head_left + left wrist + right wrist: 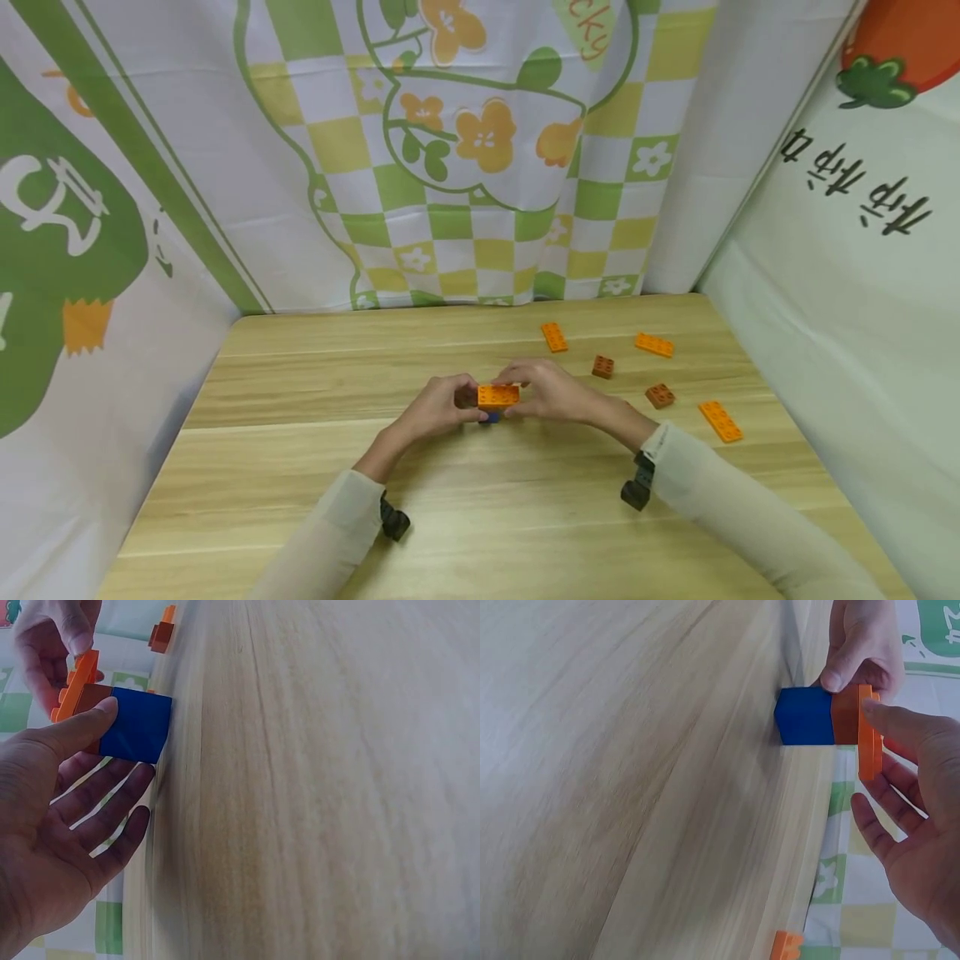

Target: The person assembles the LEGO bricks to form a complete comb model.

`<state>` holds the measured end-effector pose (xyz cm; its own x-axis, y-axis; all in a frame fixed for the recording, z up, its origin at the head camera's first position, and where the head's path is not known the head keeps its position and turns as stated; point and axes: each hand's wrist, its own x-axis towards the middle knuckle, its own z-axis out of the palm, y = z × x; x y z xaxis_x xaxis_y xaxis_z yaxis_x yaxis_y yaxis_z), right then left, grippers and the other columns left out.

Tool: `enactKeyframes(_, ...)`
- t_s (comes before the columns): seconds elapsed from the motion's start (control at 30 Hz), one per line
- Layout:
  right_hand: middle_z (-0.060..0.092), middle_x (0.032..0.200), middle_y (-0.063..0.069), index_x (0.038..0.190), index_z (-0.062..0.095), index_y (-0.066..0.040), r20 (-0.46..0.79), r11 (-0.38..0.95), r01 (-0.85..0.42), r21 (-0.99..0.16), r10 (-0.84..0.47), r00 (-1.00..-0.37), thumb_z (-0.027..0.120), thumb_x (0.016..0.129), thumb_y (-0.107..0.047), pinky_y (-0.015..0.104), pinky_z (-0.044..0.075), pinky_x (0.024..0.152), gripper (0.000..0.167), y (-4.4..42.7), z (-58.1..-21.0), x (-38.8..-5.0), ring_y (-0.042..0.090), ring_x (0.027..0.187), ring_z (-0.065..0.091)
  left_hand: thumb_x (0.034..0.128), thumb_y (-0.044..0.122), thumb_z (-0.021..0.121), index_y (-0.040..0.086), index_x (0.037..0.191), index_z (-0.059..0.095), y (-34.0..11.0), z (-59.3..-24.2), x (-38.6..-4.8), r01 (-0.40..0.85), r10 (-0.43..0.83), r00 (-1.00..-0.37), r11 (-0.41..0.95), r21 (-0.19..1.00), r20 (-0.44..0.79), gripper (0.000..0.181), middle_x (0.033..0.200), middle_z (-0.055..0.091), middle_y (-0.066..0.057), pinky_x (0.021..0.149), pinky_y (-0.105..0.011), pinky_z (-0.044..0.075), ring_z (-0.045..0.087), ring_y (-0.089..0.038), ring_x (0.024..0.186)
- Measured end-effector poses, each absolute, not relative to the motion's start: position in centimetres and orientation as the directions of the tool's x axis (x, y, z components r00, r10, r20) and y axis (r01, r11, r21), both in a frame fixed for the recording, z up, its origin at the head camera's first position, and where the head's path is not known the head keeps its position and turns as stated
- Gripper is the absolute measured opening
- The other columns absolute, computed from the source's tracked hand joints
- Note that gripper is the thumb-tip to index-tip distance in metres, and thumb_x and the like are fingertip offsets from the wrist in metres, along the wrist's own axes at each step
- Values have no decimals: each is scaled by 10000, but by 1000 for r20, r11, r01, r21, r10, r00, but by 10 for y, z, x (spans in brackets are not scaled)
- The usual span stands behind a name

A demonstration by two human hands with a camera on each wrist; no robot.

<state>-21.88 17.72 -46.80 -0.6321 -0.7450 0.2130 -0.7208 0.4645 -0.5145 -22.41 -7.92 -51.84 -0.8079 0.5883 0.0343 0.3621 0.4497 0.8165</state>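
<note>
A small stack stands at the middle of the table: a blue block [136,725] at the bottom, a brown block [845,715] on it, and an orange plate [498,396] on top. My left hand [441,407] grips the stack from the left, its thumb across the brown and blue blocks in the left wrist view. From the other side my right hand [552,392] pinches the orange plate, thumb on its edge in the right wrist view. In the head view the plate reaches out to the right beyond the blue block.
Two brown blocks [603,367] [660,396] lie to the right on the wooden table [300,467]. Around them are three orange plates [554,337] [655,344] [721,421]. A patterned cloth [450,233] hangs behind the table, with white cloth at both sides.
</note>
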Motion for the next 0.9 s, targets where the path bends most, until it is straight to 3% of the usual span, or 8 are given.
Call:
enactKeyframes(0.57, 734, 1185, 142, 1238, 762, -25, 170, 482, -691, -539, -741, -649, 875, 885, -116, 525, 605, 866, 381, 223, -468, -220, 325, 1056, 704, 923, 168, 853, 81, 1129, 703, -79, -522, -223, 347, 572, -819, 452, 822, 31, 269, 1084, 783, -36, 836, -276, 608, 738, -138, 966)
enactKeyframes(0.9, 739, 1205, 111, 1231, 763, -20, 143, 530, -667, -523, -718, -682, 884, 883, -152, 532, 581, 937, 391, 257, -469, -216, 315, 1120, 694, 923, 173, 854, 88, 1142, 709, -79, -521, -224, 348, 572, -820, 470, 811, 21, 277, 1072, 776, -21, 835, -285, 603, 719, -117, 943)
